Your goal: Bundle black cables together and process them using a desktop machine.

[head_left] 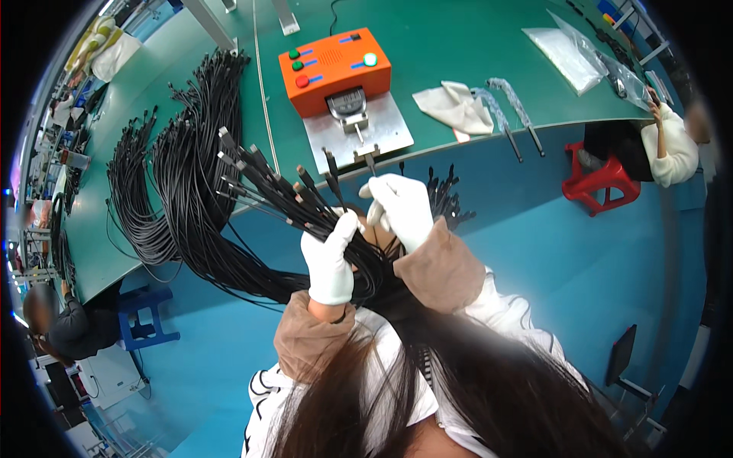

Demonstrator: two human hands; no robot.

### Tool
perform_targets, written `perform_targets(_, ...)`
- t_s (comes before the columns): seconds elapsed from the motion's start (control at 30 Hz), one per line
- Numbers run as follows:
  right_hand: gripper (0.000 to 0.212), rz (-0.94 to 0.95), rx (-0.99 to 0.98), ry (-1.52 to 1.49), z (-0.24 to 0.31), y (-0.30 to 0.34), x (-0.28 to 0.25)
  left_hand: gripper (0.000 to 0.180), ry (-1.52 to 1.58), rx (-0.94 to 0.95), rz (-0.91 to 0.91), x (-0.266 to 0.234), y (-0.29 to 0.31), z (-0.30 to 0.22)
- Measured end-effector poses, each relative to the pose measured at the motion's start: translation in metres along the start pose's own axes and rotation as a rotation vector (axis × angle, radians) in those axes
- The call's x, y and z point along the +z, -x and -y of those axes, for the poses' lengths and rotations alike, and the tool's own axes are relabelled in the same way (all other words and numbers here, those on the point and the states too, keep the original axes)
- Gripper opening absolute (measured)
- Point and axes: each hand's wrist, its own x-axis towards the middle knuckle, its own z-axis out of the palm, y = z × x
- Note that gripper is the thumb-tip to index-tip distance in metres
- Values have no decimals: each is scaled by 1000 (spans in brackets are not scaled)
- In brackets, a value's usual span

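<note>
My left hand (330,263), in a white glove, is closed round a bundle of black cables (294,200) whose connector ends fan out up and to the left. My right hand (401,208), gloved in white too, pinches a black cable connector (371,163) at the front edge of a metal plate (319,146). That connector meets the small metal fixture on the plate; how far it goes in cannot be made out. Behind the plate stands an orange tester box (336,67) with green and red buttons and one lit green lamp. A dark gauge (347,103) sits on its front.
Large bundles of black cables (195,145) lie on the green table (458,53) to the left. To the right are a pale cloth (456,107), two wrapped rods (513,107) and clear plastic bags (569,65). Co-workers sit near a red stool (603,183) and a blue stool (146,314).
</note>
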Motion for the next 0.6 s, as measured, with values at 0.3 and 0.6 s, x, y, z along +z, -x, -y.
perform_targets(0.3,22,-1,9,-5,-3,1,1,16,35,-17,-15,0,2,4)
perform_targets(0.6,27,31,128,-116,7,-26,2,13,33,-1,7,0,-3,4)
